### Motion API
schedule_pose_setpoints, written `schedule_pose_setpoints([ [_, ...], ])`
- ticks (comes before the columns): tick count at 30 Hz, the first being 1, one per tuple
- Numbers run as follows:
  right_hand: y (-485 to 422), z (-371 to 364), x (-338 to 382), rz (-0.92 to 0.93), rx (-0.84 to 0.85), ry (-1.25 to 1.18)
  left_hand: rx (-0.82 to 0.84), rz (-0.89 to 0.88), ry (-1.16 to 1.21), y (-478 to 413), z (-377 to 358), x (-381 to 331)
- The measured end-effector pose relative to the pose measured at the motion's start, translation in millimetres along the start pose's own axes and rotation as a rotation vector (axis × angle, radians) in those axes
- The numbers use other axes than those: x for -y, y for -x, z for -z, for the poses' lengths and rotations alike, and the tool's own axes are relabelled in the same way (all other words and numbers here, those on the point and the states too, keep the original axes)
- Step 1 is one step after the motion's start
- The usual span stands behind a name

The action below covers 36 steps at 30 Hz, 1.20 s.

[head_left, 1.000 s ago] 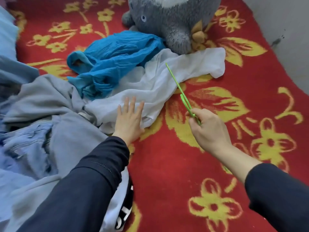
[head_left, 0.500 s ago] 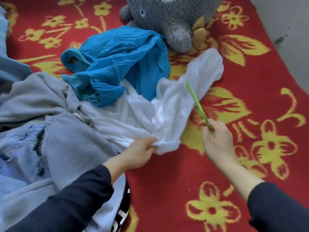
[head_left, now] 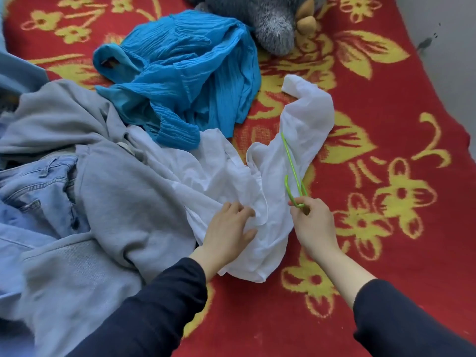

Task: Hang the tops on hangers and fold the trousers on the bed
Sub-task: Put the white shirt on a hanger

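Cloth fills the middle of the frame, and the piece being worked is the white top [head_left: 226,176]. It lies crumpled on the red blanket [head_left: 386,266] from the centre down to lower centre, with one end curling toward the upper right. A thin green hanger [head_left: 292,162] is tilted over its right part, the long arm running up and slightly left across the cloth. The right hand [head_left: 314,225] pinches the hanger's looped lower end between thumb and fingertips, its wrist coming in from the lower right.

The left hand [head_left: 229,230] rests on the white top at lower centre, back up and fingers bent into the fabric. We cannot tell whether they hold a fold or only press. Both arms wear dark sleeves [head_left: 154,305].

Above, at upper centre, we see a bunched blue top [head_left: 185,73], one ribbed cuff overlapping the white cloth. Left of centre a grey hoodie [head_left: 128,197] touches the white top, and pale jeans [head_left: 38,191] lie at the left edge. A grey plush toy [head_left: 270,19] sits at the top edge, just beside the blue top. The blanket carries yellow flowers, and a grey wall [head_left: 450,47] shows in the upper right corner.
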State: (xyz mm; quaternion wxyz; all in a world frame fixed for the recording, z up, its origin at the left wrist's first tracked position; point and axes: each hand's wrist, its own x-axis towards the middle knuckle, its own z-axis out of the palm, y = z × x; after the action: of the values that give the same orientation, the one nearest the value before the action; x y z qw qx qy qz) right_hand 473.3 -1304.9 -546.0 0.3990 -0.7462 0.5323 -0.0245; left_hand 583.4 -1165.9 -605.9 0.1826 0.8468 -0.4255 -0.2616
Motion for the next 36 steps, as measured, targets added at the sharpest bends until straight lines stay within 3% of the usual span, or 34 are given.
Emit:
schedule_pose_setpoints([
  [5, 11, 0, -8, -0.03, 0.002, -0.039, 0.024, -0.037, -0.209, -8, -9, -13],
  [12, 21, -1, 1, -0.098, 0.146, -0.182, -0.11, -0.209, 0.214, 39, 3, -52],
  [18, 27, -1, 5, -0.172, 0.174, -0.267, -0.202, -0.342, 0.24, 69, 24, -53],
  [22, 37, 21, 8, -0.128, 0.063, -0.367, -0.102, -0.044, 0.496, 63, 53, -52],
  [25, 45, 51, 18, -0.081, 0.107, -0.501, -0.213, 0.082, 0.492, 42, 80, -59],
  [29, 60, 97, 51, 0.026, 0.221, -0.578, -0.153, -0.136, 0.322, 24, 122, -95],
  [32, 75, 135, 87, 0.108, 0.264, -0.618, -0.09, -0.189, 0.26, 24, 160, -127],
  [36, 96, 200, 143, 0.246, 0.353, -0.709, -0.244, -0.271, 0.318, 43, 220, -170],
])
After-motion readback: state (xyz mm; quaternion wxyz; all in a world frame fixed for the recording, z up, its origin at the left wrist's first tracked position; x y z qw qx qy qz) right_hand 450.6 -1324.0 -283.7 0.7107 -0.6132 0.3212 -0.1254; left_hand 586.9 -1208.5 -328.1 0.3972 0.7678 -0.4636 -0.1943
